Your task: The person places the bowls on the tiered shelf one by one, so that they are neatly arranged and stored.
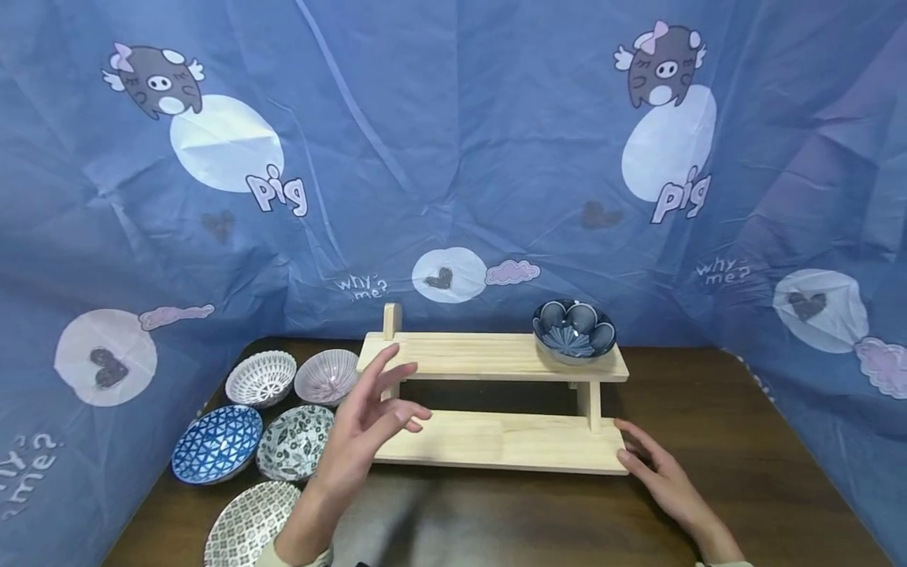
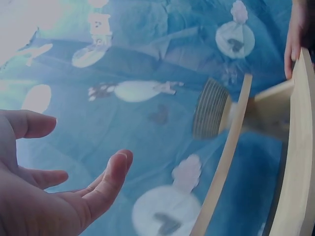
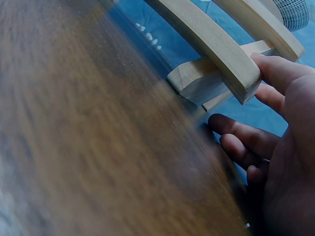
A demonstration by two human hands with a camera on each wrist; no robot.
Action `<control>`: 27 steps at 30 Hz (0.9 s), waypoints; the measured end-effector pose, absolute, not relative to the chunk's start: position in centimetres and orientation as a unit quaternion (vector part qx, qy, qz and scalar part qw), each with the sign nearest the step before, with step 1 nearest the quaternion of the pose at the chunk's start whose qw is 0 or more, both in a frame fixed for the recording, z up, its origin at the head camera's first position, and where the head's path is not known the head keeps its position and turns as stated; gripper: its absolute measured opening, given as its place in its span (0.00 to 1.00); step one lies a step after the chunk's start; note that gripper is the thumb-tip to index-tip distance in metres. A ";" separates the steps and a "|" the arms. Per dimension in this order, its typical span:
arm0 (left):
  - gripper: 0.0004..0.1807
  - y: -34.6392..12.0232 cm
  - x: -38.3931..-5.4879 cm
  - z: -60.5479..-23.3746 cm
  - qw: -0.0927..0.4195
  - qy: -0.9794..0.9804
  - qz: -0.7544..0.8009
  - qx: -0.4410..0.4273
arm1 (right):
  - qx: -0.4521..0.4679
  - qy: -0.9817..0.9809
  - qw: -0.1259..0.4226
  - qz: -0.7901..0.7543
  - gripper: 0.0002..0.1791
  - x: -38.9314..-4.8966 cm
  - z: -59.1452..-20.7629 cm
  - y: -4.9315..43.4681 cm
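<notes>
A two-tier pale wooden display shelf (image 1: 500, 441) stands on the table. On the right end of its upper board sits a dark blue patterned bowl (image 1: 572, 331), seen from the side in the left wrist view. My left hand (image 1: 364, 421) hovers over the shelf's left end, fingers spread and loosely bent, holding nothing. At the lower board's right end is my right hand (image 1: 659, 472). Its thumb and index fingertips touch the board end (image 3: 241, 81), while the other fingers bend loosely below it.
Left of the shelf are a white bowl (image 1: 260, 379), a pale purple bowl (image 1: 327, 377), a blue triangle-patterned bowl (image 1: 217, 444), a green leaf-patterned bowl (image 1: 295, 442) and a patterned plate (image 1: 251, 524). Blue printed cloth (image 1: 453, 142) surrounds the brown table (image 1: 751, 472).
</notes>
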State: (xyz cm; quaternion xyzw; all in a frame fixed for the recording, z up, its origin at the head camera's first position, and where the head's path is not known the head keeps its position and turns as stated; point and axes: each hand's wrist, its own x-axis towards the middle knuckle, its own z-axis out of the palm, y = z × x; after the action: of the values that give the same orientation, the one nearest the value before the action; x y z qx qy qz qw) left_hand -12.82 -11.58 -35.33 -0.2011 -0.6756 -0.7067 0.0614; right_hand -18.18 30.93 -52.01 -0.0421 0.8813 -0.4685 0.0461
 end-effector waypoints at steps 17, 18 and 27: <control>0.36 -24.1 -7.4 -37.8 0.132 -0.675 -0.712 -0.141 | -0.056 0.883 0.033 -0.464 0.30 -18.0 -52.0 30.8; 0.36 -24.9 -7.2 -38.1 0.135 -0.666 -0.718 -0.150 | -0.053 0.885 0.034 -0.462 0.30 -18.0 -52.0 30.8; 0.39 -30.9 -5.7 -41.8 0.160 -0.597 -0.741 -0.260 | -0.061 0.880 0.027 -0.471 0.29 -18.0 -52.0 30.9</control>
State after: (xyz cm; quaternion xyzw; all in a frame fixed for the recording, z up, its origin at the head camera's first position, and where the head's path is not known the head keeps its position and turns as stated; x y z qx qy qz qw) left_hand -5.66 -30.95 -41.76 -0.2603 -0.5974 -0.7415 0.1600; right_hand -17.99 30.92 -52.03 -0.0609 0.8796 -0.4711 0.0269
